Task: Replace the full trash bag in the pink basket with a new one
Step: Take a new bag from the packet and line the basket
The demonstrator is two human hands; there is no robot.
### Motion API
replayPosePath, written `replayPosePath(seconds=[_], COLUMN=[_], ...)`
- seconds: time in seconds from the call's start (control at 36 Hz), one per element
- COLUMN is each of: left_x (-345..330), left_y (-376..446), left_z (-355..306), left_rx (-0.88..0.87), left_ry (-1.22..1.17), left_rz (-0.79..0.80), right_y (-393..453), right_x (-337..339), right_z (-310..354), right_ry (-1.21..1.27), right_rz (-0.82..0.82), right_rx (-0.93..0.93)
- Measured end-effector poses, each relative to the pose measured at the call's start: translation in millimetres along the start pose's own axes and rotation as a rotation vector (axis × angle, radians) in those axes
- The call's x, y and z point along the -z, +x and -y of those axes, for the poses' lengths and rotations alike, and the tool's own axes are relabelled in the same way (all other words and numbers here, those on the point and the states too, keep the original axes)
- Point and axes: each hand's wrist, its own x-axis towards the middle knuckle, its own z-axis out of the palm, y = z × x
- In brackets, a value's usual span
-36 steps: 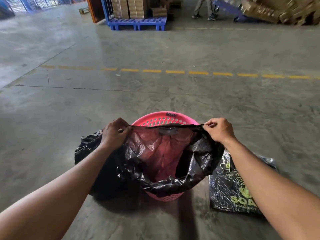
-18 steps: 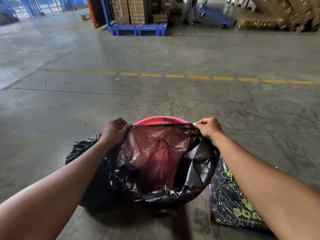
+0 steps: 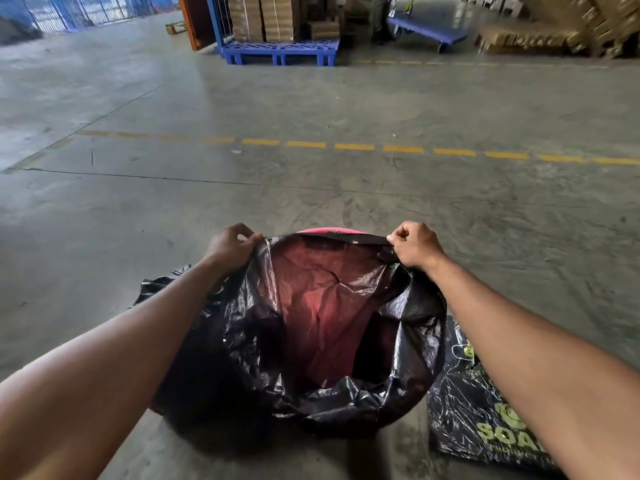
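New bag [image 3: 322, 327]: black, mouth spread wide over the pink basket [image 3: 327, 231], only the basket's far rim showing.
Left hand [image 3: 231, 245]: fingers curled, pinching the bag's far-left edge.
Right hand [image 3: 415, 244]: fingers curled, pinching the far-right edge.
Printed packet [image 3: 474, 410]: right of basket, on floor.
Blue pallet [image 3: 280, 51]: far beyond.

Thin black trash bag [image 3: 408, 327] stretched open over pink basket [image 3: 329, 231], only far rim showing

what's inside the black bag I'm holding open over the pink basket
The black bag looks empty: only its own crinkled lining shows, glowing pink where the basket sits behind it. Left hand and right hand hold the mouth open. The bottom folds are too dark to check.
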Motion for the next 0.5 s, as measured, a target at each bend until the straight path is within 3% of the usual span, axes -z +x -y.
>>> replayPosePath(seconds=[0.11,0.17,0.28,0.36,0.5], left_x=[-3.7,-3.9,-5.8,-5.9,-7.8], left_y=[4.7,5.4,5.1,-0.9,-7.3], left_z=[7.1,11.0,13.4,16.5,25.0], left_rx=[0.124,0.153,0.154,0.257,0.345], left_ry=[-0.068,-0.117,-0.264,-0.381,-0.308], left_rz=[0.236,0.331,0.313,0.34,0.464], right_y=[2.3,3.6,7.5,3.9,4.6], right_x=[1.8,5.5,7.7,3.8,-1.1], right_z=[-2.9,0.2,4.0,2.4,10.4], right_ry=[0.078,0.04,0.073,0.091,-0.051], right_rz=[0.109,0.186,0.173,0.248,0.391], right_rx=[-0.126,-0.105,-0.007,-0.087,-0.254])
